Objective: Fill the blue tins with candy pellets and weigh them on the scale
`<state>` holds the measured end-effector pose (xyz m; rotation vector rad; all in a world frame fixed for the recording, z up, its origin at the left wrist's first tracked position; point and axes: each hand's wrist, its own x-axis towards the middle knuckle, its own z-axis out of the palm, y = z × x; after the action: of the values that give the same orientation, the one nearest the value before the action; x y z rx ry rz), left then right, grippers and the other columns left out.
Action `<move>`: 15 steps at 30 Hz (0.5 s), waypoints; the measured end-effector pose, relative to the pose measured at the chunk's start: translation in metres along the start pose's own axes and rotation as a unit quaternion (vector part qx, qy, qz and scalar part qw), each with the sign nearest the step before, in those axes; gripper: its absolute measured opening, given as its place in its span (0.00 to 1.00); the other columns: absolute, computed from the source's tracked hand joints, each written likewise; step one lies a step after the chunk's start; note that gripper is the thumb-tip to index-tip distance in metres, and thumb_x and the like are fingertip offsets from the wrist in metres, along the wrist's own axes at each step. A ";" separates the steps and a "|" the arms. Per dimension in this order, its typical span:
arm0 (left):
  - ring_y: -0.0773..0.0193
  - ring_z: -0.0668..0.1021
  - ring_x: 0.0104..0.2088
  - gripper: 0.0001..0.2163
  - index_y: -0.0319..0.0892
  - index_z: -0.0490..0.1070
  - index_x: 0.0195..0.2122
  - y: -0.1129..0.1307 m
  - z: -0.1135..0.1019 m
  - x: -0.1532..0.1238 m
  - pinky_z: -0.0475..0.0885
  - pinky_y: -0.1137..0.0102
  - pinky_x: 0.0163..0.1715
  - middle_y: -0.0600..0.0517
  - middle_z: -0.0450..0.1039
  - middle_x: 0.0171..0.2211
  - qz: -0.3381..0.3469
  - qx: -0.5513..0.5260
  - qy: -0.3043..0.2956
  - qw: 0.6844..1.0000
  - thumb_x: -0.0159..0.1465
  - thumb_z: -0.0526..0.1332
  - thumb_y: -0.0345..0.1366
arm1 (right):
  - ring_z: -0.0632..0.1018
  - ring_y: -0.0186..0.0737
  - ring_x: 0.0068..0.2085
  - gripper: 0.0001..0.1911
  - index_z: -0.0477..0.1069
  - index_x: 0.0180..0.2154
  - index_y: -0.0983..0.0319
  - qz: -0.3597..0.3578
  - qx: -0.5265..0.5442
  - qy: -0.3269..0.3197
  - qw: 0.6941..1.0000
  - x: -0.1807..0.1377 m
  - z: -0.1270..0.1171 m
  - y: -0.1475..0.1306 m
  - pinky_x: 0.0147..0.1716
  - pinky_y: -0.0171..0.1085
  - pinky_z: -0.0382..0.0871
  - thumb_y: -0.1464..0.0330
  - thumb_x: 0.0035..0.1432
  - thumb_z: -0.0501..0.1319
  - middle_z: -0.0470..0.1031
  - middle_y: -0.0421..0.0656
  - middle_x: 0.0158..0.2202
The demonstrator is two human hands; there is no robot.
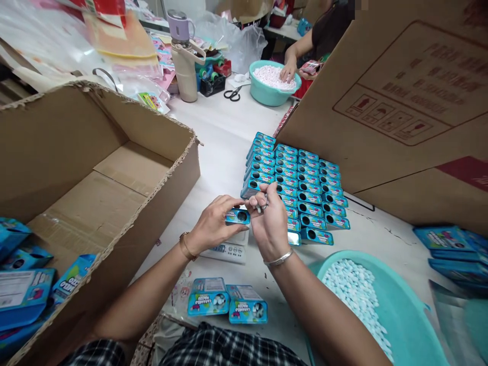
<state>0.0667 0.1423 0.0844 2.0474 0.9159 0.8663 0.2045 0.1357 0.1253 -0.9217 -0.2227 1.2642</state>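
Between the thumb and fingers of my left hand (213, 223) is a small blue candy tin (237, 216), its dark round opening facing up. My right hand (270, 218) is beside the tin, palm up with curled fingers, closed on a few pale candies (262, 207). A digital scale (229, 252) lies under my hands, partly hidden by them. Just beyond my right hand stand rows of blue candy tins (310, 188). Nearer my body, two filled tins (229, 301) show white candies in their round windows. A teal basin (407, 310) of pale blue candies sits by my right forearm.
An open cardboard box (160, 198) at left holds several blue packs. A large printed carton (404, 101) stands at right, near stacked blue packs (450, 244). Further back are a bottle (186, 71), scissors (233, 94) and a candy basin (270, 96) with a co-worker's hand in it.
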 end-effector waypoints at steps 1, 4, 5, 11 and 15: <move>0.54 0.75 0.49 0.23 0.46 0.70 0.54 0.000 0.001 0.000 0.71 0.60 0.50 0.48 0.75 0.46 -0.002 0.002 0.005 1.000 0.58 0.71 0.33 | 0.65 0.29 0.22 0.20 0.70 0.32 0.61 -0.015 -0.007 -0.004 1.000 -0.001 0.001 0.003 0.27 0.31 0.68 0.50 0.59 0.64 0.56 0.30 0.18; 0.55 0.76 0.47 0.21 0.45 0.72 0.52 0.001 0.003 -0.001 0.71 0.61 0.48 0.48 0.76 0.44 -0.006 0.011 0.018 1.000 0.58 0.71 0.33 | 0.64 0.29 0.22 0.21 0.70 0.31 0.60 -0.057 -0.022 -0.008 0.998 -0.005 0.002 0.007 0.32 0.34 0.71 0.49 0.57 0.65 0.55 0.29 0.18; 0.55 0.76 0.46 0.19 0.45 0.72 0.51 0.001 0.003 -0.002 0.71 0.61 0.47 0.48 0.76 0.44 -0.007 0.013 0.020 1.000 0.58 0.71 0.34 | 0.64 0.29 0.22 0.21 0.70 0.31 0.60 -0.066 -0.027 -0.006 0.997 -0.006 0.002 0.008 0.33 0.35 0.71 0.48 0.58 0.65 0.55 0.29 0.18; 0.55 0.76 0.47 0.19 0.45 0.72 0.50 0.003 0.004 -0.002 0.72 0.61 0.47 0.49 0.75 0.44 -0.011 0.023 0.021 0.999 0.58 0.71 0.34 | 0.60 0.28 0.20 0.18 0.70 0.31 0.60 -0.059 -0.014 0.004 0.998 -0.006 0.002 0.005 0.25 0.30 0.65 0.52 0.63 0.62 0.52 0.29 0.17; 0.54 0.75 0.50 0.23 0.44 0.70 0.53 0.007 -0.009 -0.005 0.71 0.60 0.51 0.47 0.74 0.48 -0.008 0.024 0.016 1.000 0.57 0.72 0.38 | 0.52 0.27 0.16 0.19 0.67 0.30 0.61 0.024 0.055 0.019 0.998 -0.004 0.002 -0.018 0.20 0.28 0.59 0.57 0.71 0.52 0.48 0.27 0.16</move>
<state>0.0594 0.1373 0.0933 2.0686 0.9777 0.8779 0.2146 0.1329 0.1409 -0.8605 -0.1015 1.2898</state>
